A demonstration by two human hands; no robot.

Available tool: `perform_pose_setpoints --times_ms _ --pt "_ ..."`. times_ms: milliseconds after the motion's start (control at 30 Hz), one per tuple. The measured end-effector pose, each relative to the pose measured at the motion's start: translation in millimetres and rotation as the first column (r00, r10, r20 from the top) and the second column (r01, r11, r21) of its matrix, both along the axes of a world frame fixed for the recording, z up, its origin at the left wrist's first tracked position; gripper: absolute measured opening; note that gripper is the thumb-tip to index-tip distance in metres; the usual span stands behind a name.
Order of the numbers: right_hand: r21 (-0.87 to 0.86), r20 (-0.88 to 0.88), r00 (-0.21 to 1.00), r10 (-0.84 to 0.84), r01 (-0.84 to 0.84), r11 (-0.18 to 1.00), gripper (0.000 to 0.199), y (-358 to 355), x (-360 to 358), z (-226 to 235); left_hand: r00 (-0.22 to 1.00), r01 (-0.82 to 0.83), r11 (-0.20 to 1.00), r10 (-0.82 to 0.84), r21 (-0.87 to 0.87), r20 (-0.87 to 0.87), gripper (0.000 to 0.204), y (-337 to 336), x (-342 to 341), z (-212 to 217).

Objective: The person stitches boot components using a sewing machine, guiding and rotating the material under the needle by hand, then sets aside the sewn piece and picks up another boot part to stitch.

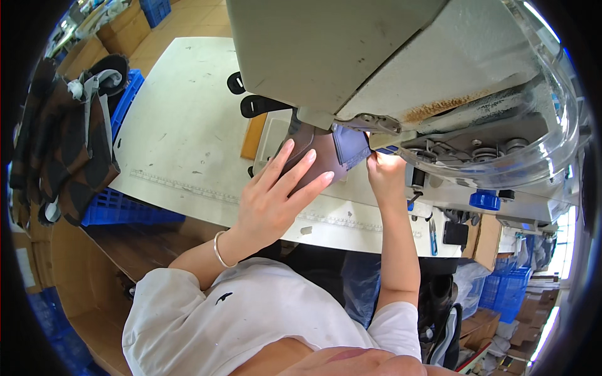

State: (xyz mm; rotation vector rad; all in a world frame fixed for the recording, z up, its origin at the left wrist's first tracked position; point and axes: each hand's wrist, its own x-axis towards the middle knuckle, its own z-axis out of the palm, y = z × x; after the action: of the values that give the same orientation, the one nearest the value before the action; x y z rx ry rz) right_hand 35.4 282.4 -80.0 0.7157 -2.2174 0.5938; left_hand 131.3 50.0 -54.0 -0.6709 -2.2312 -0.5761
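A dark brown, leather-like piece with a bluish stitched panel lies under the head of a sewing machine. My left hand rests flat on the brown part, fingers spread, a silver bangle at its wrist. At the right edge of the bluish panel, my right hand is closed, its fingertips pinching the piece's edge close to the machine's needle area. The machine's head hides the far end of the piece and the needle itself.
The white worktable has a printed ruler strip along its near side. Checkered brown pieces hang over a blue crate at left. A blue knob sits under the machine; a blue-handled tool lies at the right edge.
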Motion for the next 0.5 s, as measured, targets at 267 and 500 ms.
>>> perform_pose_setpoints --times_ms 267,500 --pt "-0.282 0.24 0.97 0.038 0.032 0.959 0.009 -2 1 -6 1.0 -0.026 1.0 0.026 -0.01 0.008 0.034 -2 -6 5" --pt "-0.015 0.116 0.989 -0.09 0.093 0.996 0.015 -3 11 4 0.999 0.033 0.999 -0.032 0.027 -0.018 0.035 -12 -18 5"
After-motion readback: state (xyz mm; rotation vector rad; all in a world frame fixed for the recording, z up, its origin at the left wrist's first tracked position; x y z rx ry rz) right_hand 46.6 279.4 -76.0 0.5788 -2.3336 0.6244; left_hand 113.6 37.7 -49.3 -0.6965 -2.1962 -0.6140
